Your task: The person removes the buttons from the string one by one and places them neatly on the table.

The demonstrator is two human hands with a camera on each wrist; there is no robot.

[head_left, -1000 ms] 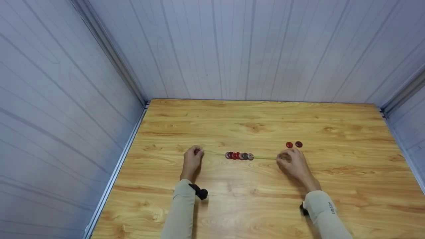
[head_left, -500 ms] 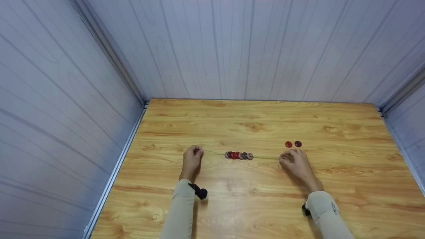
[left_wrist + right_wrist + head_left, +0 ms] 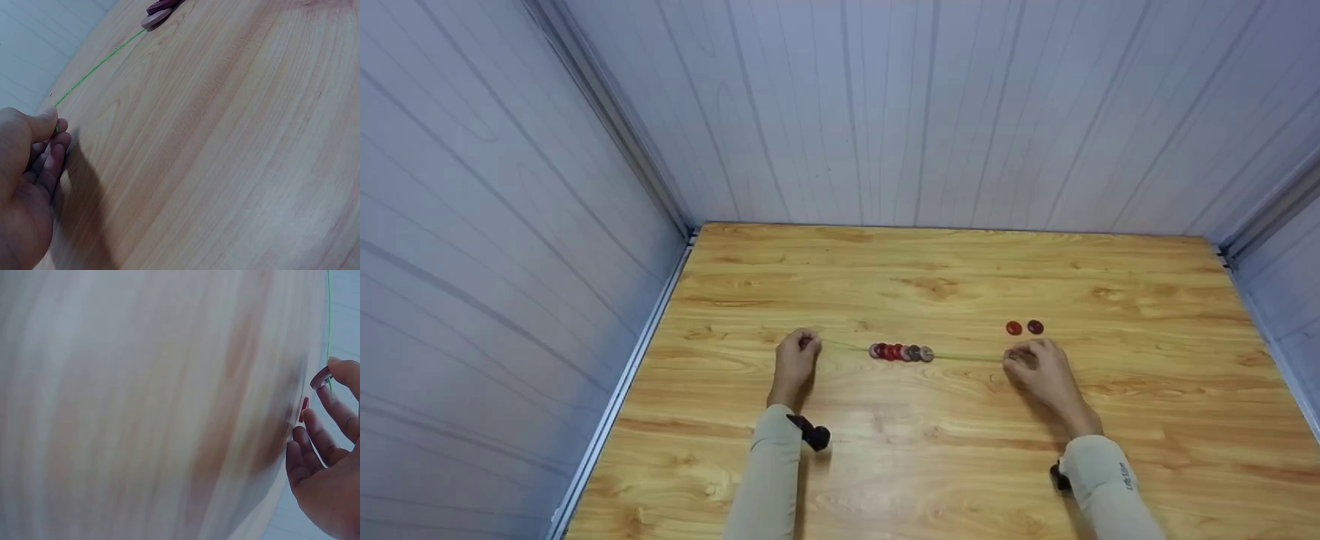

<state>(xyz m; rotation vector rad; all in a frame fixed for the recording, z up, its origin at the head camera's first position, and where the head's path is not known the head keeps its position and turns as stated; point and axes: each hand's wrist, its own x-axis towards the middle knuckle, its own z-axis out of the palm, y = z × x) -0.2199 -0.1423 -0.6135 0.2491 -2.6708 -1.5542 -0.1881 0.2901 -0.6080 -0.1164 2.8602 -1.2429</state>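
In the head view, a row of overlapping red, grey and pinkish buttons (image 3: 901, 352) lies strung on a thin green string (image 3: 967, 356). To its left, my left hand (image 3: 796, 363) pinches the string between thumb and fingers. The left wrist view shows the green string (image 3: 100, 65) running taut from that pinch to the end buttons (image 3: 157, 18). My right hand (image 3: 1043, 373) is to the right of the row. In the right wrist view, its thumb and index finger pinch a dark brownish button (image 3: 321, 377), and the green string (image 3: 329, 315) passes at it, a short tail hanging below.
Two loose buttons, a red one (image 3: 1014, 328) and a dark red one (image 3: 1035, 327), lie on the wooden table (image 3: 885, 465) just beyond my right hand. Pale panel walls (image 3: 885, 112) stand behind the table and at both sides.
My right hand has moved to the right, away from the row, and the stretch of string beside it has grown longer. My left hand and the row of buttons stay in place.
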